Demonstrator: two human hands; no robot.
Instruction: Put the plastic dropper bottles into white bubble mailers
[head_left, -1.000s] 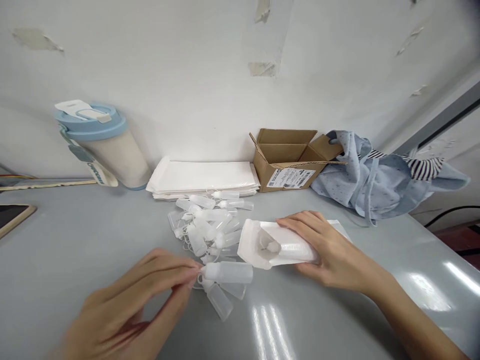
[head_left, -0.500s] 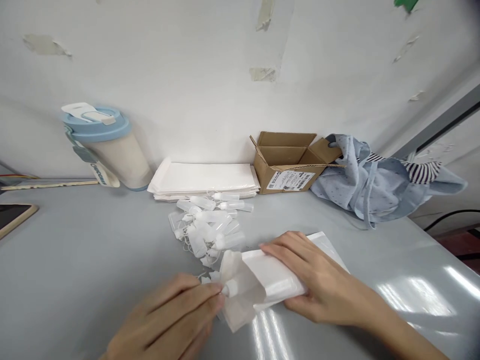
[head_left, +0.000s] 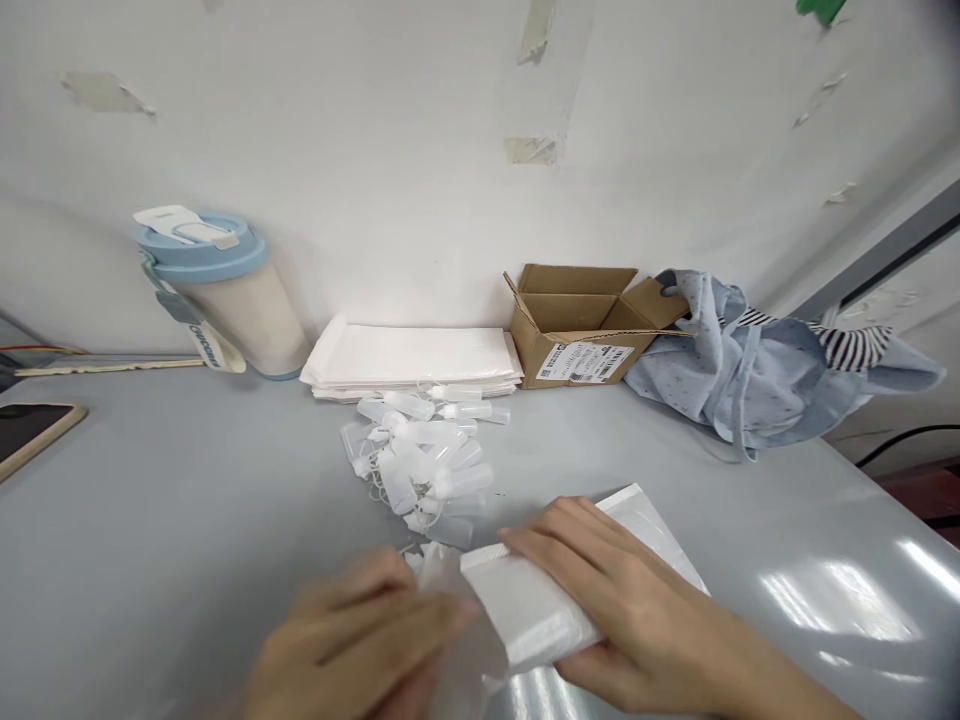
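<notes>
My right hand (head_left: 600, 590) is closed around a white padded envelope (head_left: 525, 605), thumb below and fingers over the top, its open mouth turned to the left. At that mouth is my left hand (head_left: 360, 635), blurred by motion, with the fingers bent and close together. Whatever its fingertips hold is hidden. Just beyond both hands lies a pile of small clear plastic squeeze bottles (head_left: 427, 455) with white caps.
A stack of white envelopes (head_left: 420, 355) lies by the wall. Left of it stands a tumbler (head_left: 247, 310) with a blue lid; a phone (head_left: 34, 435) is at the left edge. An open cardboard box (head_left: 577, 345) and a light blue cloth item (head_left: 705, 370) stand to the right.
My left hand has shifted slightly right, further over the envelope's mouth; the white-capped bottle end in its fingers is out of sight now. My right hand and the envelope have moved a little nearer.
</notes>
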